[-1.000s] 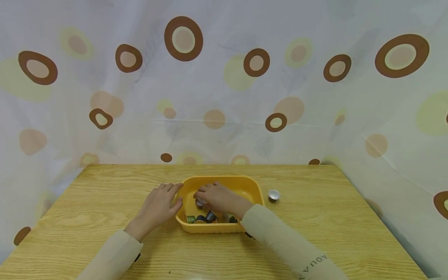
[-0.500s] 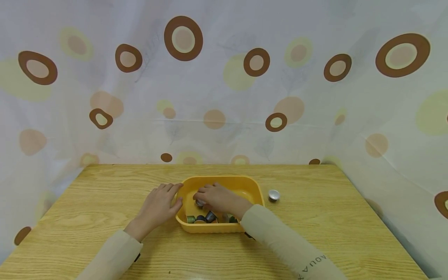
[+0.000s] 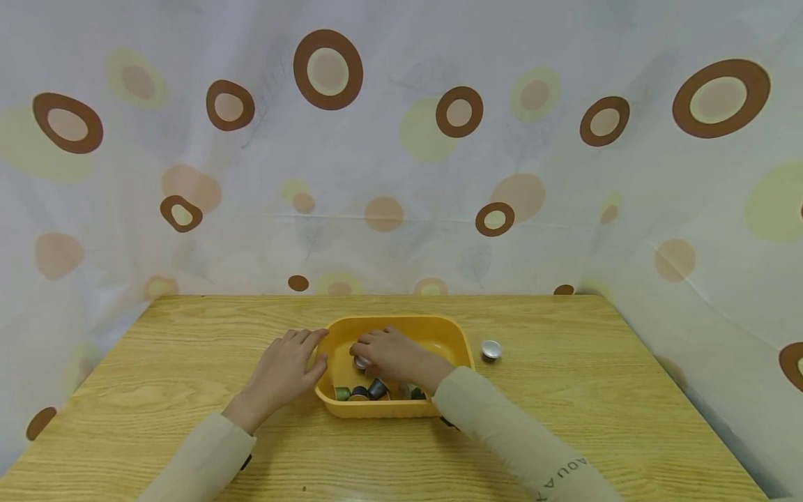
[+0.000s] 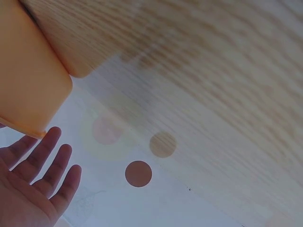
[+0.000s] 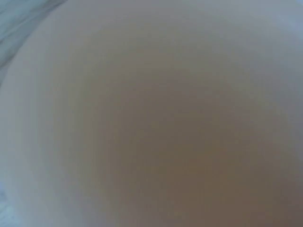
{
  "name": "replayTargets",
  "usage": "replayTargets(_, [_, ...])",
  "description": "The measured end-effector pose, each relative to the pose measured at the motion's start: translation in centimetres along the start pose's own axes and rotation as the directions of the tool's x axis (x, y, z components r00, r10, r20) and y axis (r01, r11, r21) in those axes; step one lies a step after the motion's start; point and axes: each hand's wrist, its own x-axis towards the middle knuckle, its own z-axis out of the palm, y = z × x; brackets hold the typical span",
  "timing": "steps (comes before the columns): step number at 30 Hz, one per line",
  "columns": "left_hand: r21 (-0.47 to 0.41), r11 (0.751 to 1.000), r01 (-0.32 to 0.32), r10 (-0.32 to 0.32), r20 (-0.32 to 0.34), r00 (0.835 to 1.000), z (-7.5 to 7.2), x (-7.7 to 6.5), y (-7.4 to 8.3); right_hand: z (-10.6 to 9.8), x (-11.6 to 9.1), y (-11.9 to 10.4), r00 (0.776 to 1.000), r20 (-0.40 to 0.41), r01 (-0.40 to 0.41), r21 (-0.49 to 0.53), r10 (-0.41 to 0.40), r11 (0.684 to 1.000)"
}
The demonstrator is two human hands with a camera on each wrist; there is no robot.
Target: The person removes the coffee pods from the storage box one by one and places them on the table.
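A yellow plastic tray (image 3: 389,411) rests on the wooden table in the head view. My left hand (image 3: 281,373) is at its left end, fingers extended along the rim; the left wrist view shows those spread fingers (image 4: 57,165) beside the orange-looking wall. Reaching into the tray from the right, my right hand (image 3: 398,355) pinches a silver-lidded coffee capsule (image 3: 362,363). Along the front wall inside lie a green capsule (image 3: 341,393), a dark one (image 3: 360,391) and a tilted black one (image 3: 378,388). More capsules there are partly hidden by the right wrist. The right wrist view is a blur.
One silver-lidded capsule (image 3: 491,350) sits on the table (image 3: 564,390) just right of the tray. A patterned white curtain (image 3: 389,251) hangs behind the table's far edge and along both sides.
My right hand and the capsule in its fingers have shifted very slightly to the right. The left hand and the other capsules stay where they were.
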Motion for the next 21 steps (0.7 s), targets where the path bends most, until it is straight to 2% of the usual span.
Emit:
replayTargets(15, [0.003,1.000,-0.007,0.007,-0.007,1.000,0.1,0.1,0.0,-0.6,-1.6,1.1,0.999,-0.042,-0.021,0.004,0.022,1.000])
replayTargets(21, [-0.003,1.000,-0.006,0.006,-0.004,1.000,0.0,0.1,0.0,-0.5,-2.2,1.9,0.996,-0.082,-0.028,0.010,0.028,1.000])
